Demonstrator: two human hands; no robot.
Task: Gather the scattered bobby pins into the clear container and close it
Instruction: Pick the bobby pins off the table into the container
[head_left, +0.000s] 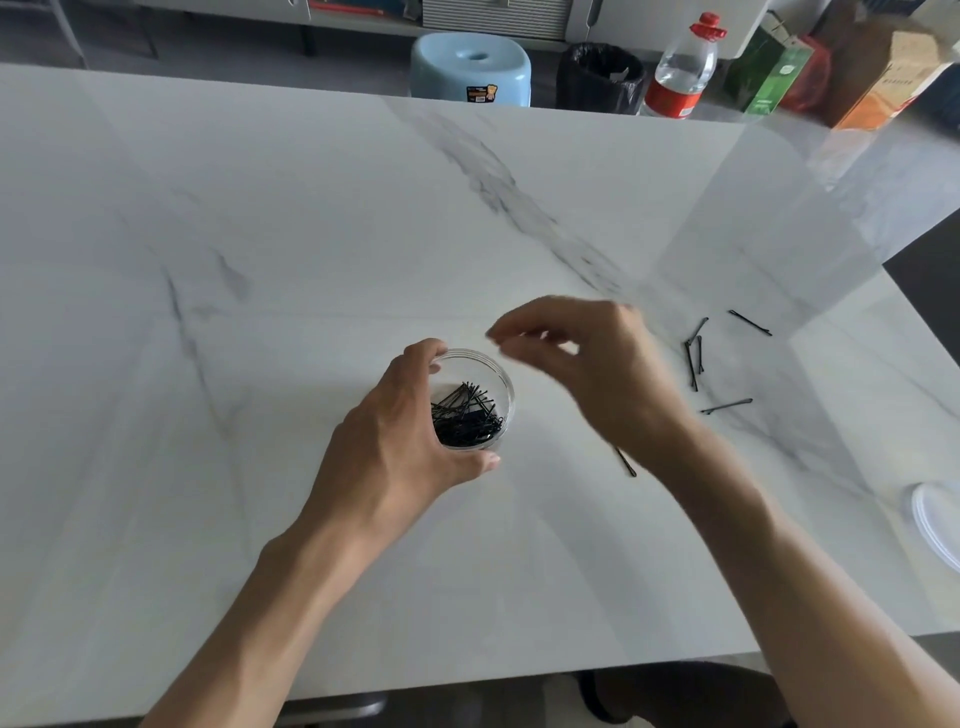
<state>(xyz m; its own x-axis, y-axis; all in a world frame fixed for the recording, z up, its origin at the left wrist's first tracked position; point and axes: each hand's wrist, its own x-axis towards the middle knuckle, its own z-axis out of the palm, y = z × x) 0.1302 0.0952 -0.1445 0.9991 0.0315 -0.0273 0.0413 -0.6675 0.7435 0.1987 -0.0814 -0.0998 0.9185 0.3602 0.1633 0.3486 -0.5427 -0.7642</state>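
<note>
Clear round plastic container (506, 387), holding black metal bobby pins (465, 418), stands on the white marbled table (311, 208), gripped by the left hand (395, 441). The right hand (597, 374) hovers just above it, fingers curled and blurred; any pinch cannot be told. Loose black pins (695, 358) lie further right.

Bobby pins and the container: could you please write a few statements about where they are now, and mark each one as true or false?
1. The left hand holds the clear container. True.
2. The clear container is empty. False: many black bobby pins lie inside it.
3. Several loose bobby pins lie on the table, to the right of the right hand. True.
4. The container is closed. False: its top is open, and what looks like the white lid lies at the table's right edge.
</note>
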